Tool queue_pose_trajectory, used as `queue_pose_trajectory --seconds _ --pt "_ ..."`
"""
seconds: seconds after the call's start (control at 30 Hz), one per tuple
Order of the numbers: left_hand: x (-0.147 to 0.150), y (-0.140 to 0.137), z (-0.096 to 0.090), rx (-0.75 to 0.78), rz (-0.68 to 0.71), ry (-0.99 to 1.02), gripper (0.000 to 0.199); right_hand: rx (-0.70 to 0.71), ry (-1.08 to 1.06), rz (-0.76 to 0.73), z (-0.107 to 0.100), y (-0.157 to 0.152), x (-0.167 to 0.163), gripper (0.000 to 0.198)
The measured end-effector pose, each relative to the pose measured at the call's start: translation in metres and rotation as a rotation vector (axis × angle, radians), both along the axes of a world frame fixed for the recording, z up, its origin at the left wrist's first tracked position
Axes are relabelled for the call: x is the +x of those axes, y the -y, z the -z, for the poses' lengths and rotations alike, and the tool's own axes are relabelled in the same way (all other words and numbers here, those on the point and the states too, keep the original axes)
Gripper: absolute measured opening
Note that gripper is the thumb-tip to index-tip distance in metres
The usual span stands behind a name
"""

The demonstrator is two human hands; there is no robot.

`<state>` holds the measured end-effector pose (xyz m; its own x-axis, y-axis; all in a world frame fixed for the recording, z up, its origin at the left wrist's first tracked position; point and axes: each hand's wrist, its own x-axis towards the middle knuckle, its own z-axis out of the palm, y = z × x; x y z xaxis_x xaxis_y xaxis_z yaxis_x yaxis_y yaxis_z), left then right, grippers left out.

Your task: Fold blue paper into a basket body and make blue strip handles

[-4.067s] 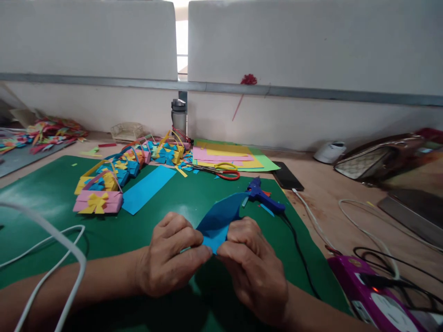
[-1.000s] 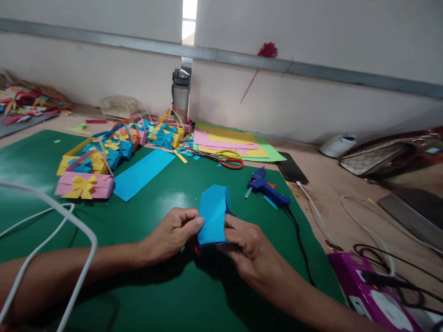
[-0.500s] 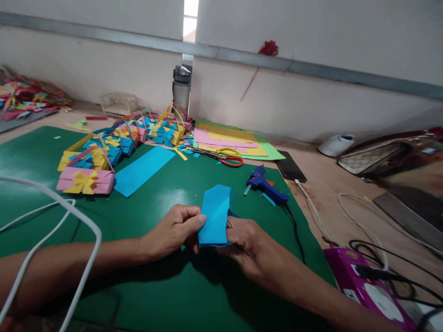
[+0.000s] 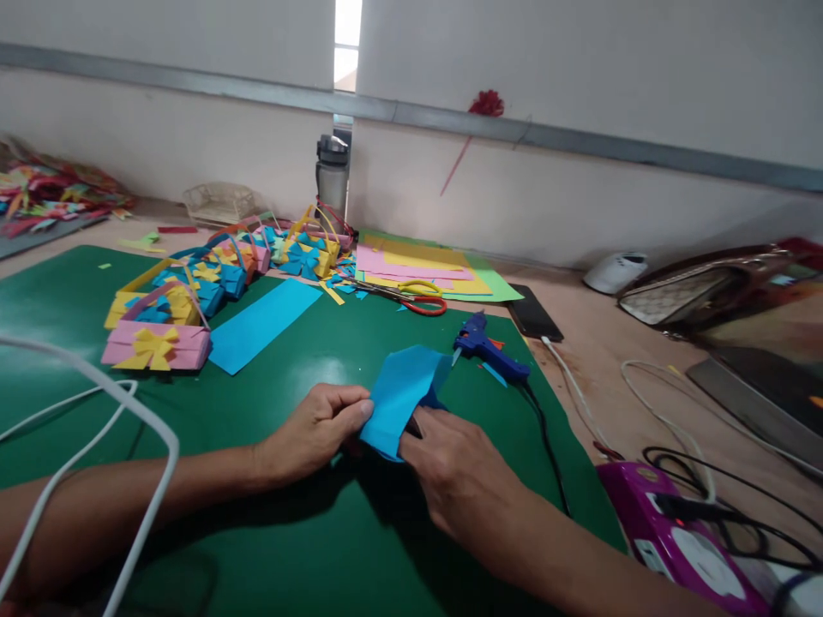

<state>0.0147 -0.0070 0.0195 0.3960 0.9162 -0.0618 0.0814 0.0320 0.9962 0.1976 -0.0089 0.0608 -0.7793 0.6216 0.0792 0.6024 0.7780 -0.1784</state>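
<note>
A folded blue paper piece (image 4: 402, 390), shaped like a small open box, is held between both hands above the green mat (image 4: 289, 548). My left hand (image 4: 315, 433) pinches its left side, thumb on the near face. My right hand (image 4: 450, 467) is at its right end, with fingers reaching inside the fold; some fingertips are hidden by the paper. Beyond the right hand lies a blue glue gun (image 4: 485, 343). A flat blue paper strip (image 4: 263, 326) rests on the mat farther left.
Finished paper baskets with bows (image 4: 158, 343) line the mat's left back. Scissors (image 4: 417, 296) lie near stacked coloured paper (image 4: 424, 261). A phone (image 4: 535, 313), a purple power strip (image 4: 675, 536) and cables are at right. A white cable (image 4: 160, 428) arches across the left foreground.
The blue paper has tilted, its top leaning right, and its lower right edge has bent. My right hand has turned and shifted slightly with it. The left hand keeps its pinch.
</note>
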Motion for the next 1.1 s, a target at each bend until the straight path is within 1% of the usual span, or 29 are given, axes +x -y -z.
queue_pose_trajectory --seconds 0.1,0.17,0.3,0.43,0.53,0.63,0.73,0.77,0.83,0.9,0.93,1.0,1.03,1.1 --pt "0.002 0.000 0.004 0.018 -0.017 -0.004 0.035 0.124 -0.067 -0.006 0.004 0.000 -0.001 0.029" --pt "0.003 0.001 0.007 0.039 -0.040 -0.002 0.035 0.175 -0.105 -0.003 0.008 0.000 -0.002 0.026" --pt "0.000 0.003 0.006 0.064 -0.061 0.016 0.034 0.198 -0.142 -0.010 0.015 0.001 -0.003 0.025" --pt "-0.004 0.003 0.005 0.168 0.016 0.075 0.022 0.228 -0.190 -0.004 0.015 0.001 -0.002 0.026" --pt "-0.002 0.002 0.008 0.195 0.029 0.062 0.026 0.222 -0.195 0.001 0.013 0.000 0.000 0.026" --pt "-0.001 0.001 0.009 0.191 0.029 0.056 0.026 0.138 -0.222 0.003 0.010 -0.001 0.002 0.023" --pt "-0.003 0.001 0.006 0.191 0.065 0.095 0.030 0.059 -0.251 0.002 0.009 -0.001 0.003 0.022" --pt "-0.004 0.001 0.004 0.181 0.057 0.104 0.029 0.055 -0.257 0.002 0.009 -0.001 0.003 0.024" --pt "-0.006 0.000 0.001 0.132 -0.017 0.103 0.029 0.067 -0.262 0.006 0.009 -0.002 0.004 0.027" --pt "-0.006 -0.002 -0.001 0.072 -0.100 0.074 0.027 0.090 -0.263 0.002 0.011 -0.003 0.004 0.028" --pt "-0.006 -0.002 -0.001 0.064 -0.119 0.045 0.024 0.107 -0.257 0.000 0.012 -0.004 0.004 0.028" --pt "-0.005 -0.003 0.000 0.101 -0.115 -0.032 0.018 0.144 -0.231 0.001 0.014 -0.006 0.004 0.027" --pt "-0.004 -0.003 0.000 0.132 -0.113 -0.074 0.018 0.152 -0.219 0.003 0.014 -0.007 0.003 0.026" --pt "-0.003 -0.002 0.003 0.179 -0.136 -0.133 0.021 0.121 -0.216 0.011 0.013 -0.007 0.002 0.020"
